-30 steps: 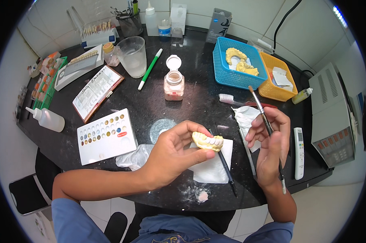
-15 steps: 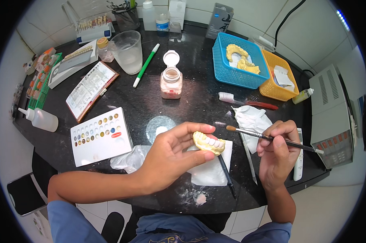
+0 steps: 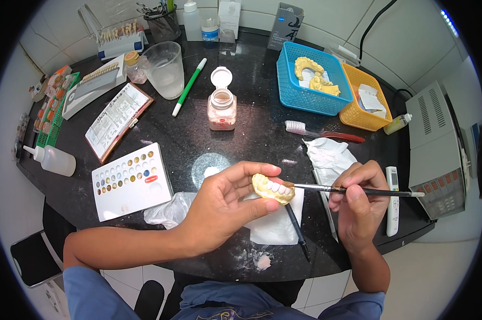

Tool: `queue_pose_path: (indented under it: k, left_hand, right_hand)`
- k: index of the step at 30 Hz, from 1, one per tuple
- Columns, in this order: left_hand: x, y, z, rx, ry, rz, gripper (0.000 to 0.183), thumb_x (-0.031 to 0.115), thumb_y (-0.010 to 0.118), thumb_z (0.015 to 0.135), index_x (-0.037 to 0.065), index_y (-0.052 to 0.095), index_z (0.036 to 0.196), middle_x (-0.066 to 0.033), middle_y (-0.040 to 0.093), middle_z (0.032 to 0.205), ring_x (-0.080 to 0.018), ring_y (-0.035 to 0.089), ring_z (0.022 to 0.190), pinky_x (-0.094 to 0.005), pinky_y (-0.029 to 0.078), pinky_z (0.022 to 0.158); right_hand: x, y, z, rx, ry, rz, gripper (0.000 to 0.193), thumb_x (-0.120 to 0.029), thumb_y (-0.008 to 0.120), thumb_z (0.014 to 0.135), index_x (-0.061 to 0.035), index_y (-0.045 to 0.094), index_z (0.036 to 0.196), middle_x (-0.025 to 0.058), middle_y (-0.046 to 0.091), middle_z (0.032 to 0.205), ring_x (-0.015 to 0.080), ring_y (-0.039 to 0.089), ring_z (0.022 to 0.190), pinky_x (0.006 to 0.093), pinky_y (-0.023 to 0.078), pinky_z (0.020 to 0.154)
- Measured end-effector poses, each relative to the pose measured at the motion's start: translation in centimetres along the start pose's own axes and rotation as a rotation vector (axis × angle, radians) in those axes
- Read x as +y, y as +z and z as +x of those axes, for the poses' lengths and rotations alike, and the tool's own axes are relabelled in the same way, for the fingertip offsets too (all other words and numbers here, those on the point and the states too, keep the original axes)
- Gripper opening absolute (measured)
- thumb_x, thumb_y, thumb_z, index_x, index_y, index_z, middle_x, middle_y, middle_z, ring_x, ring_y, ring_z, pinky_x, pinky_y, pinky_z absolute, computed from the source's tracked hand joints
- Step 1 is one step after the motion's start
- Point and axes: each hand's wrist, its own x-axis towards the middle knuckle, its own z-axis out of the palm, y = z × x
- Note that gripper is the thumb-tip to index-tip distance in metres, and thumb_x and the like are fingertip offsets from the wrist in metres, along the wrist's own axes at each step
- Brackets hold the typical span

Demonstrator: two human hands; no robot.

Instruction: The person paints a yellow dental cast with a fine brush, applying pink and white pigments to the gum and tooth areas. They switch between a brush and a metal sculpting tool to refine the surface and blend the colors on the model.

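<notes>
Left hand (image 3: 219, 205): thumb and fingers grasp the cast (image 3: 273, 192), held above the table (image 3: 259, 144). Right hand (image 3: 362, 205): fingers grasp the brush (image 3: 321, 188), its tip at the cast's right end; contact cannot be confirmed. Below the cast lies a tissue (image 3: 273, 229) with a pen (image 3: 298, 230) across it, its upper end hidden. The left hand partly blocks a clear bag (image 3: 169, 210) beside the palette (image 3: 131, 184). The right hand overlaps a crumpled cloth (image 3: 329, 157); the brush handle crosses the remote (image 3: 392, 216). Farther back stand an open jar (image 3: 222, 111) and a blue basket (image 3: 311, 102), with a toothbrush (image 3: 326, 133) lying before the basket.
</notes>
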Motion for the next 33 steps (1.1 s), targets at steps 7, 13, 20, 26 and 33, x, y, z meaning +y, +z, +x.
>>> queue_pose_path:
  k: [7, 13, 20, 26, 33]
  left_hand:
    - [0.0, 0.0, 0.0, -0.002, 0.003, -0.008, 0.046, 0.002, 0.068, 0.084, -0.001, 0.048, 0.125, -0.0128, 0.058, 0.119, -0.0158, 0.056, 0.111, -0.0294, 0.045, 0.099]
    - [0.0, 0.1, 0.1, -0.004, 0.003, -0.014, 0.046, 0.002, 0.068, 0.083, 0.0, 0.048, 0.125, -0.0115, 0.059, 0.118, -0.0155, 0.057, 0.11, -0.0294, 0.045, 0.099]
    - [0.1, 0.1, -0.2, 0.03, 0.01, -0.014, 0.044, 0.002, 0.07, 0.082, 0.001, 0.05, 0.122, -0.0085, 0.059, 0.113, -0.0125, 0.057, 0.107, -0.0272, 0.044, 0.096]
    - [0.4, 0.2, -0.3, 0.06, -0.002, -0.016, 0.041, 0.003, 0.07, 0.083, 0.0, 0.051, 0.119, -0.0078, 0.058, 0.112, -0.0121, 0.056, 0.106, -0.0272, 0.045, 0.094]
    - [0.3, 0.2, -0.2, 0.035, 0.023, -0.008, 0.039, 0.001, 0.068, 0.084, -0.002, 0.05, 0.118, -0.0098, 0.055, 0.115, -0.0139, 0.056, 0.108, -0.0278, 0.046, 0.095]
  right_hand:
    - [-0.1, 0.0, 0.0, 0.063, -0.006, 0.028, 0.012, -0.008, 0.058, 0.088, 0.001, 0.051, 0.091, 0.0105, 0.058, 0.078, 0.0096, 0.058, 0.06, 0.0202, 0.048, 0.052]
    - [-0.2, 0.0, -0.1, 0.074, -0.005, -0.008, 0.012, -0.008, 0.057, 0.087, 0.001, 0.05, 0.092, 0.0101, 0.057, 0.079, 0.0103, 0.058, 0.06, 0.0198, 0.048, 0.052]
    - [-1.2, 0.2, -0.9, -0.177, -0.441, -0.298, 0.014, -0.002, 0.065, 0.079, -0.0023, 0.063, 0.093, 0.0097, 0.063, 0.074, 0.0157, 0.061, 0.058, 0.0225, 0.049, 0.051]
    - [-1.4, 2.2, -1.3, -0.57, -0.475, -0.402, 0.026, -0.001, 0.075, 0.07, -0.0051, 0.071, 0.095, 0.0064, 0.068, 0.082, 0.0137, 0.063, 0.056, 0.0229, 0.049, 0.047]
    - [-1.2, 1.5, -1.5, -0.325, -0.438, -0.309, 0.014, -0.002, 0.07, 0.07, -0.0017, 0.067, 0.084, 0.0053, 0.067, 0.07, 0.0161, 0.064, 0.056, 0.0245, 0.05, 0.047]
